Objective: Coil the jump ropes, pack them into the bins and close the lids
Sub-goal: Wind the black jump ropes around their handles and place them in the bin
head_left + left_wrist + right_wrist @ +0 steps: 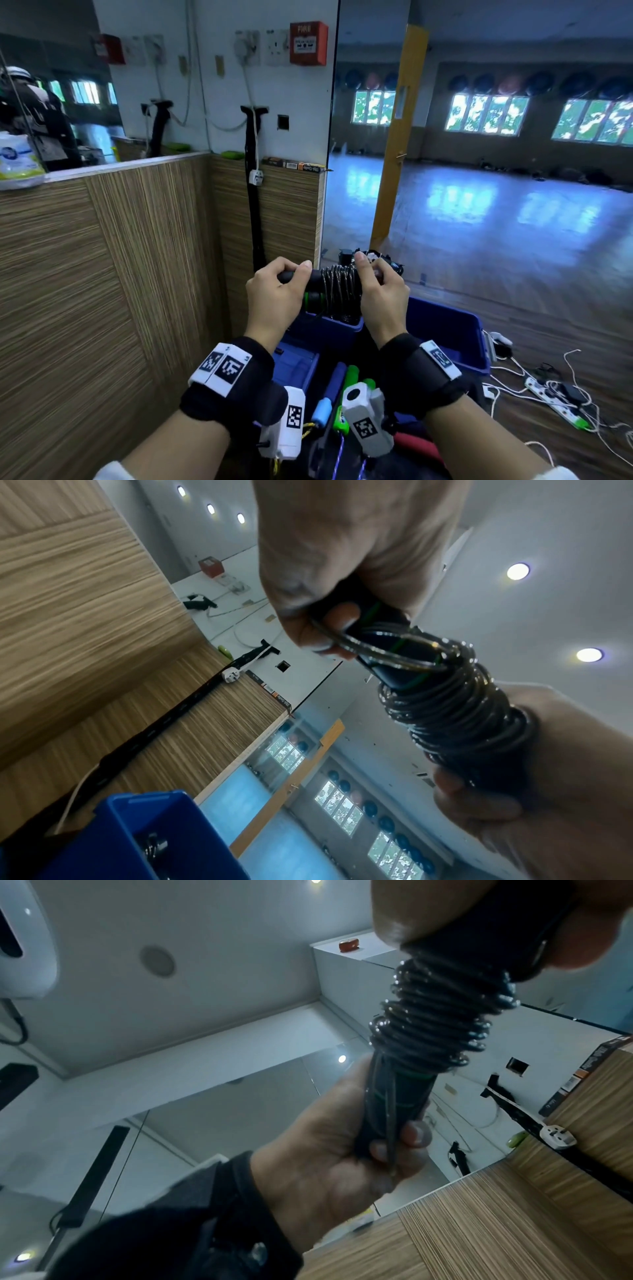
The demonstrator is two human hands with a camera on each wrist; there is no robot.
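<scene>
Wrist cameras nearest lens. Left hand (274, 294) grips black handles (310, 286) of jump rope; right hand (380, 294) pinches far end of cord coil (342, 287), held above blue bin (452, 329). Judgement: keep wraps tight, tuck loose end under last turn before lowering into bin. Bin interior, lids, spare ropes (337, 390) below wrists mostly hidden.

Cool, dim daylight comes through the far windows (486, 114) and glares blue-white on the polished floor (479, 205), recessed ceiling lights (518, 571) flare in the wrist views, where the backlit hands are dark, soft and motion-blurred, and straight edges bow near the frames' borders.
</scene>
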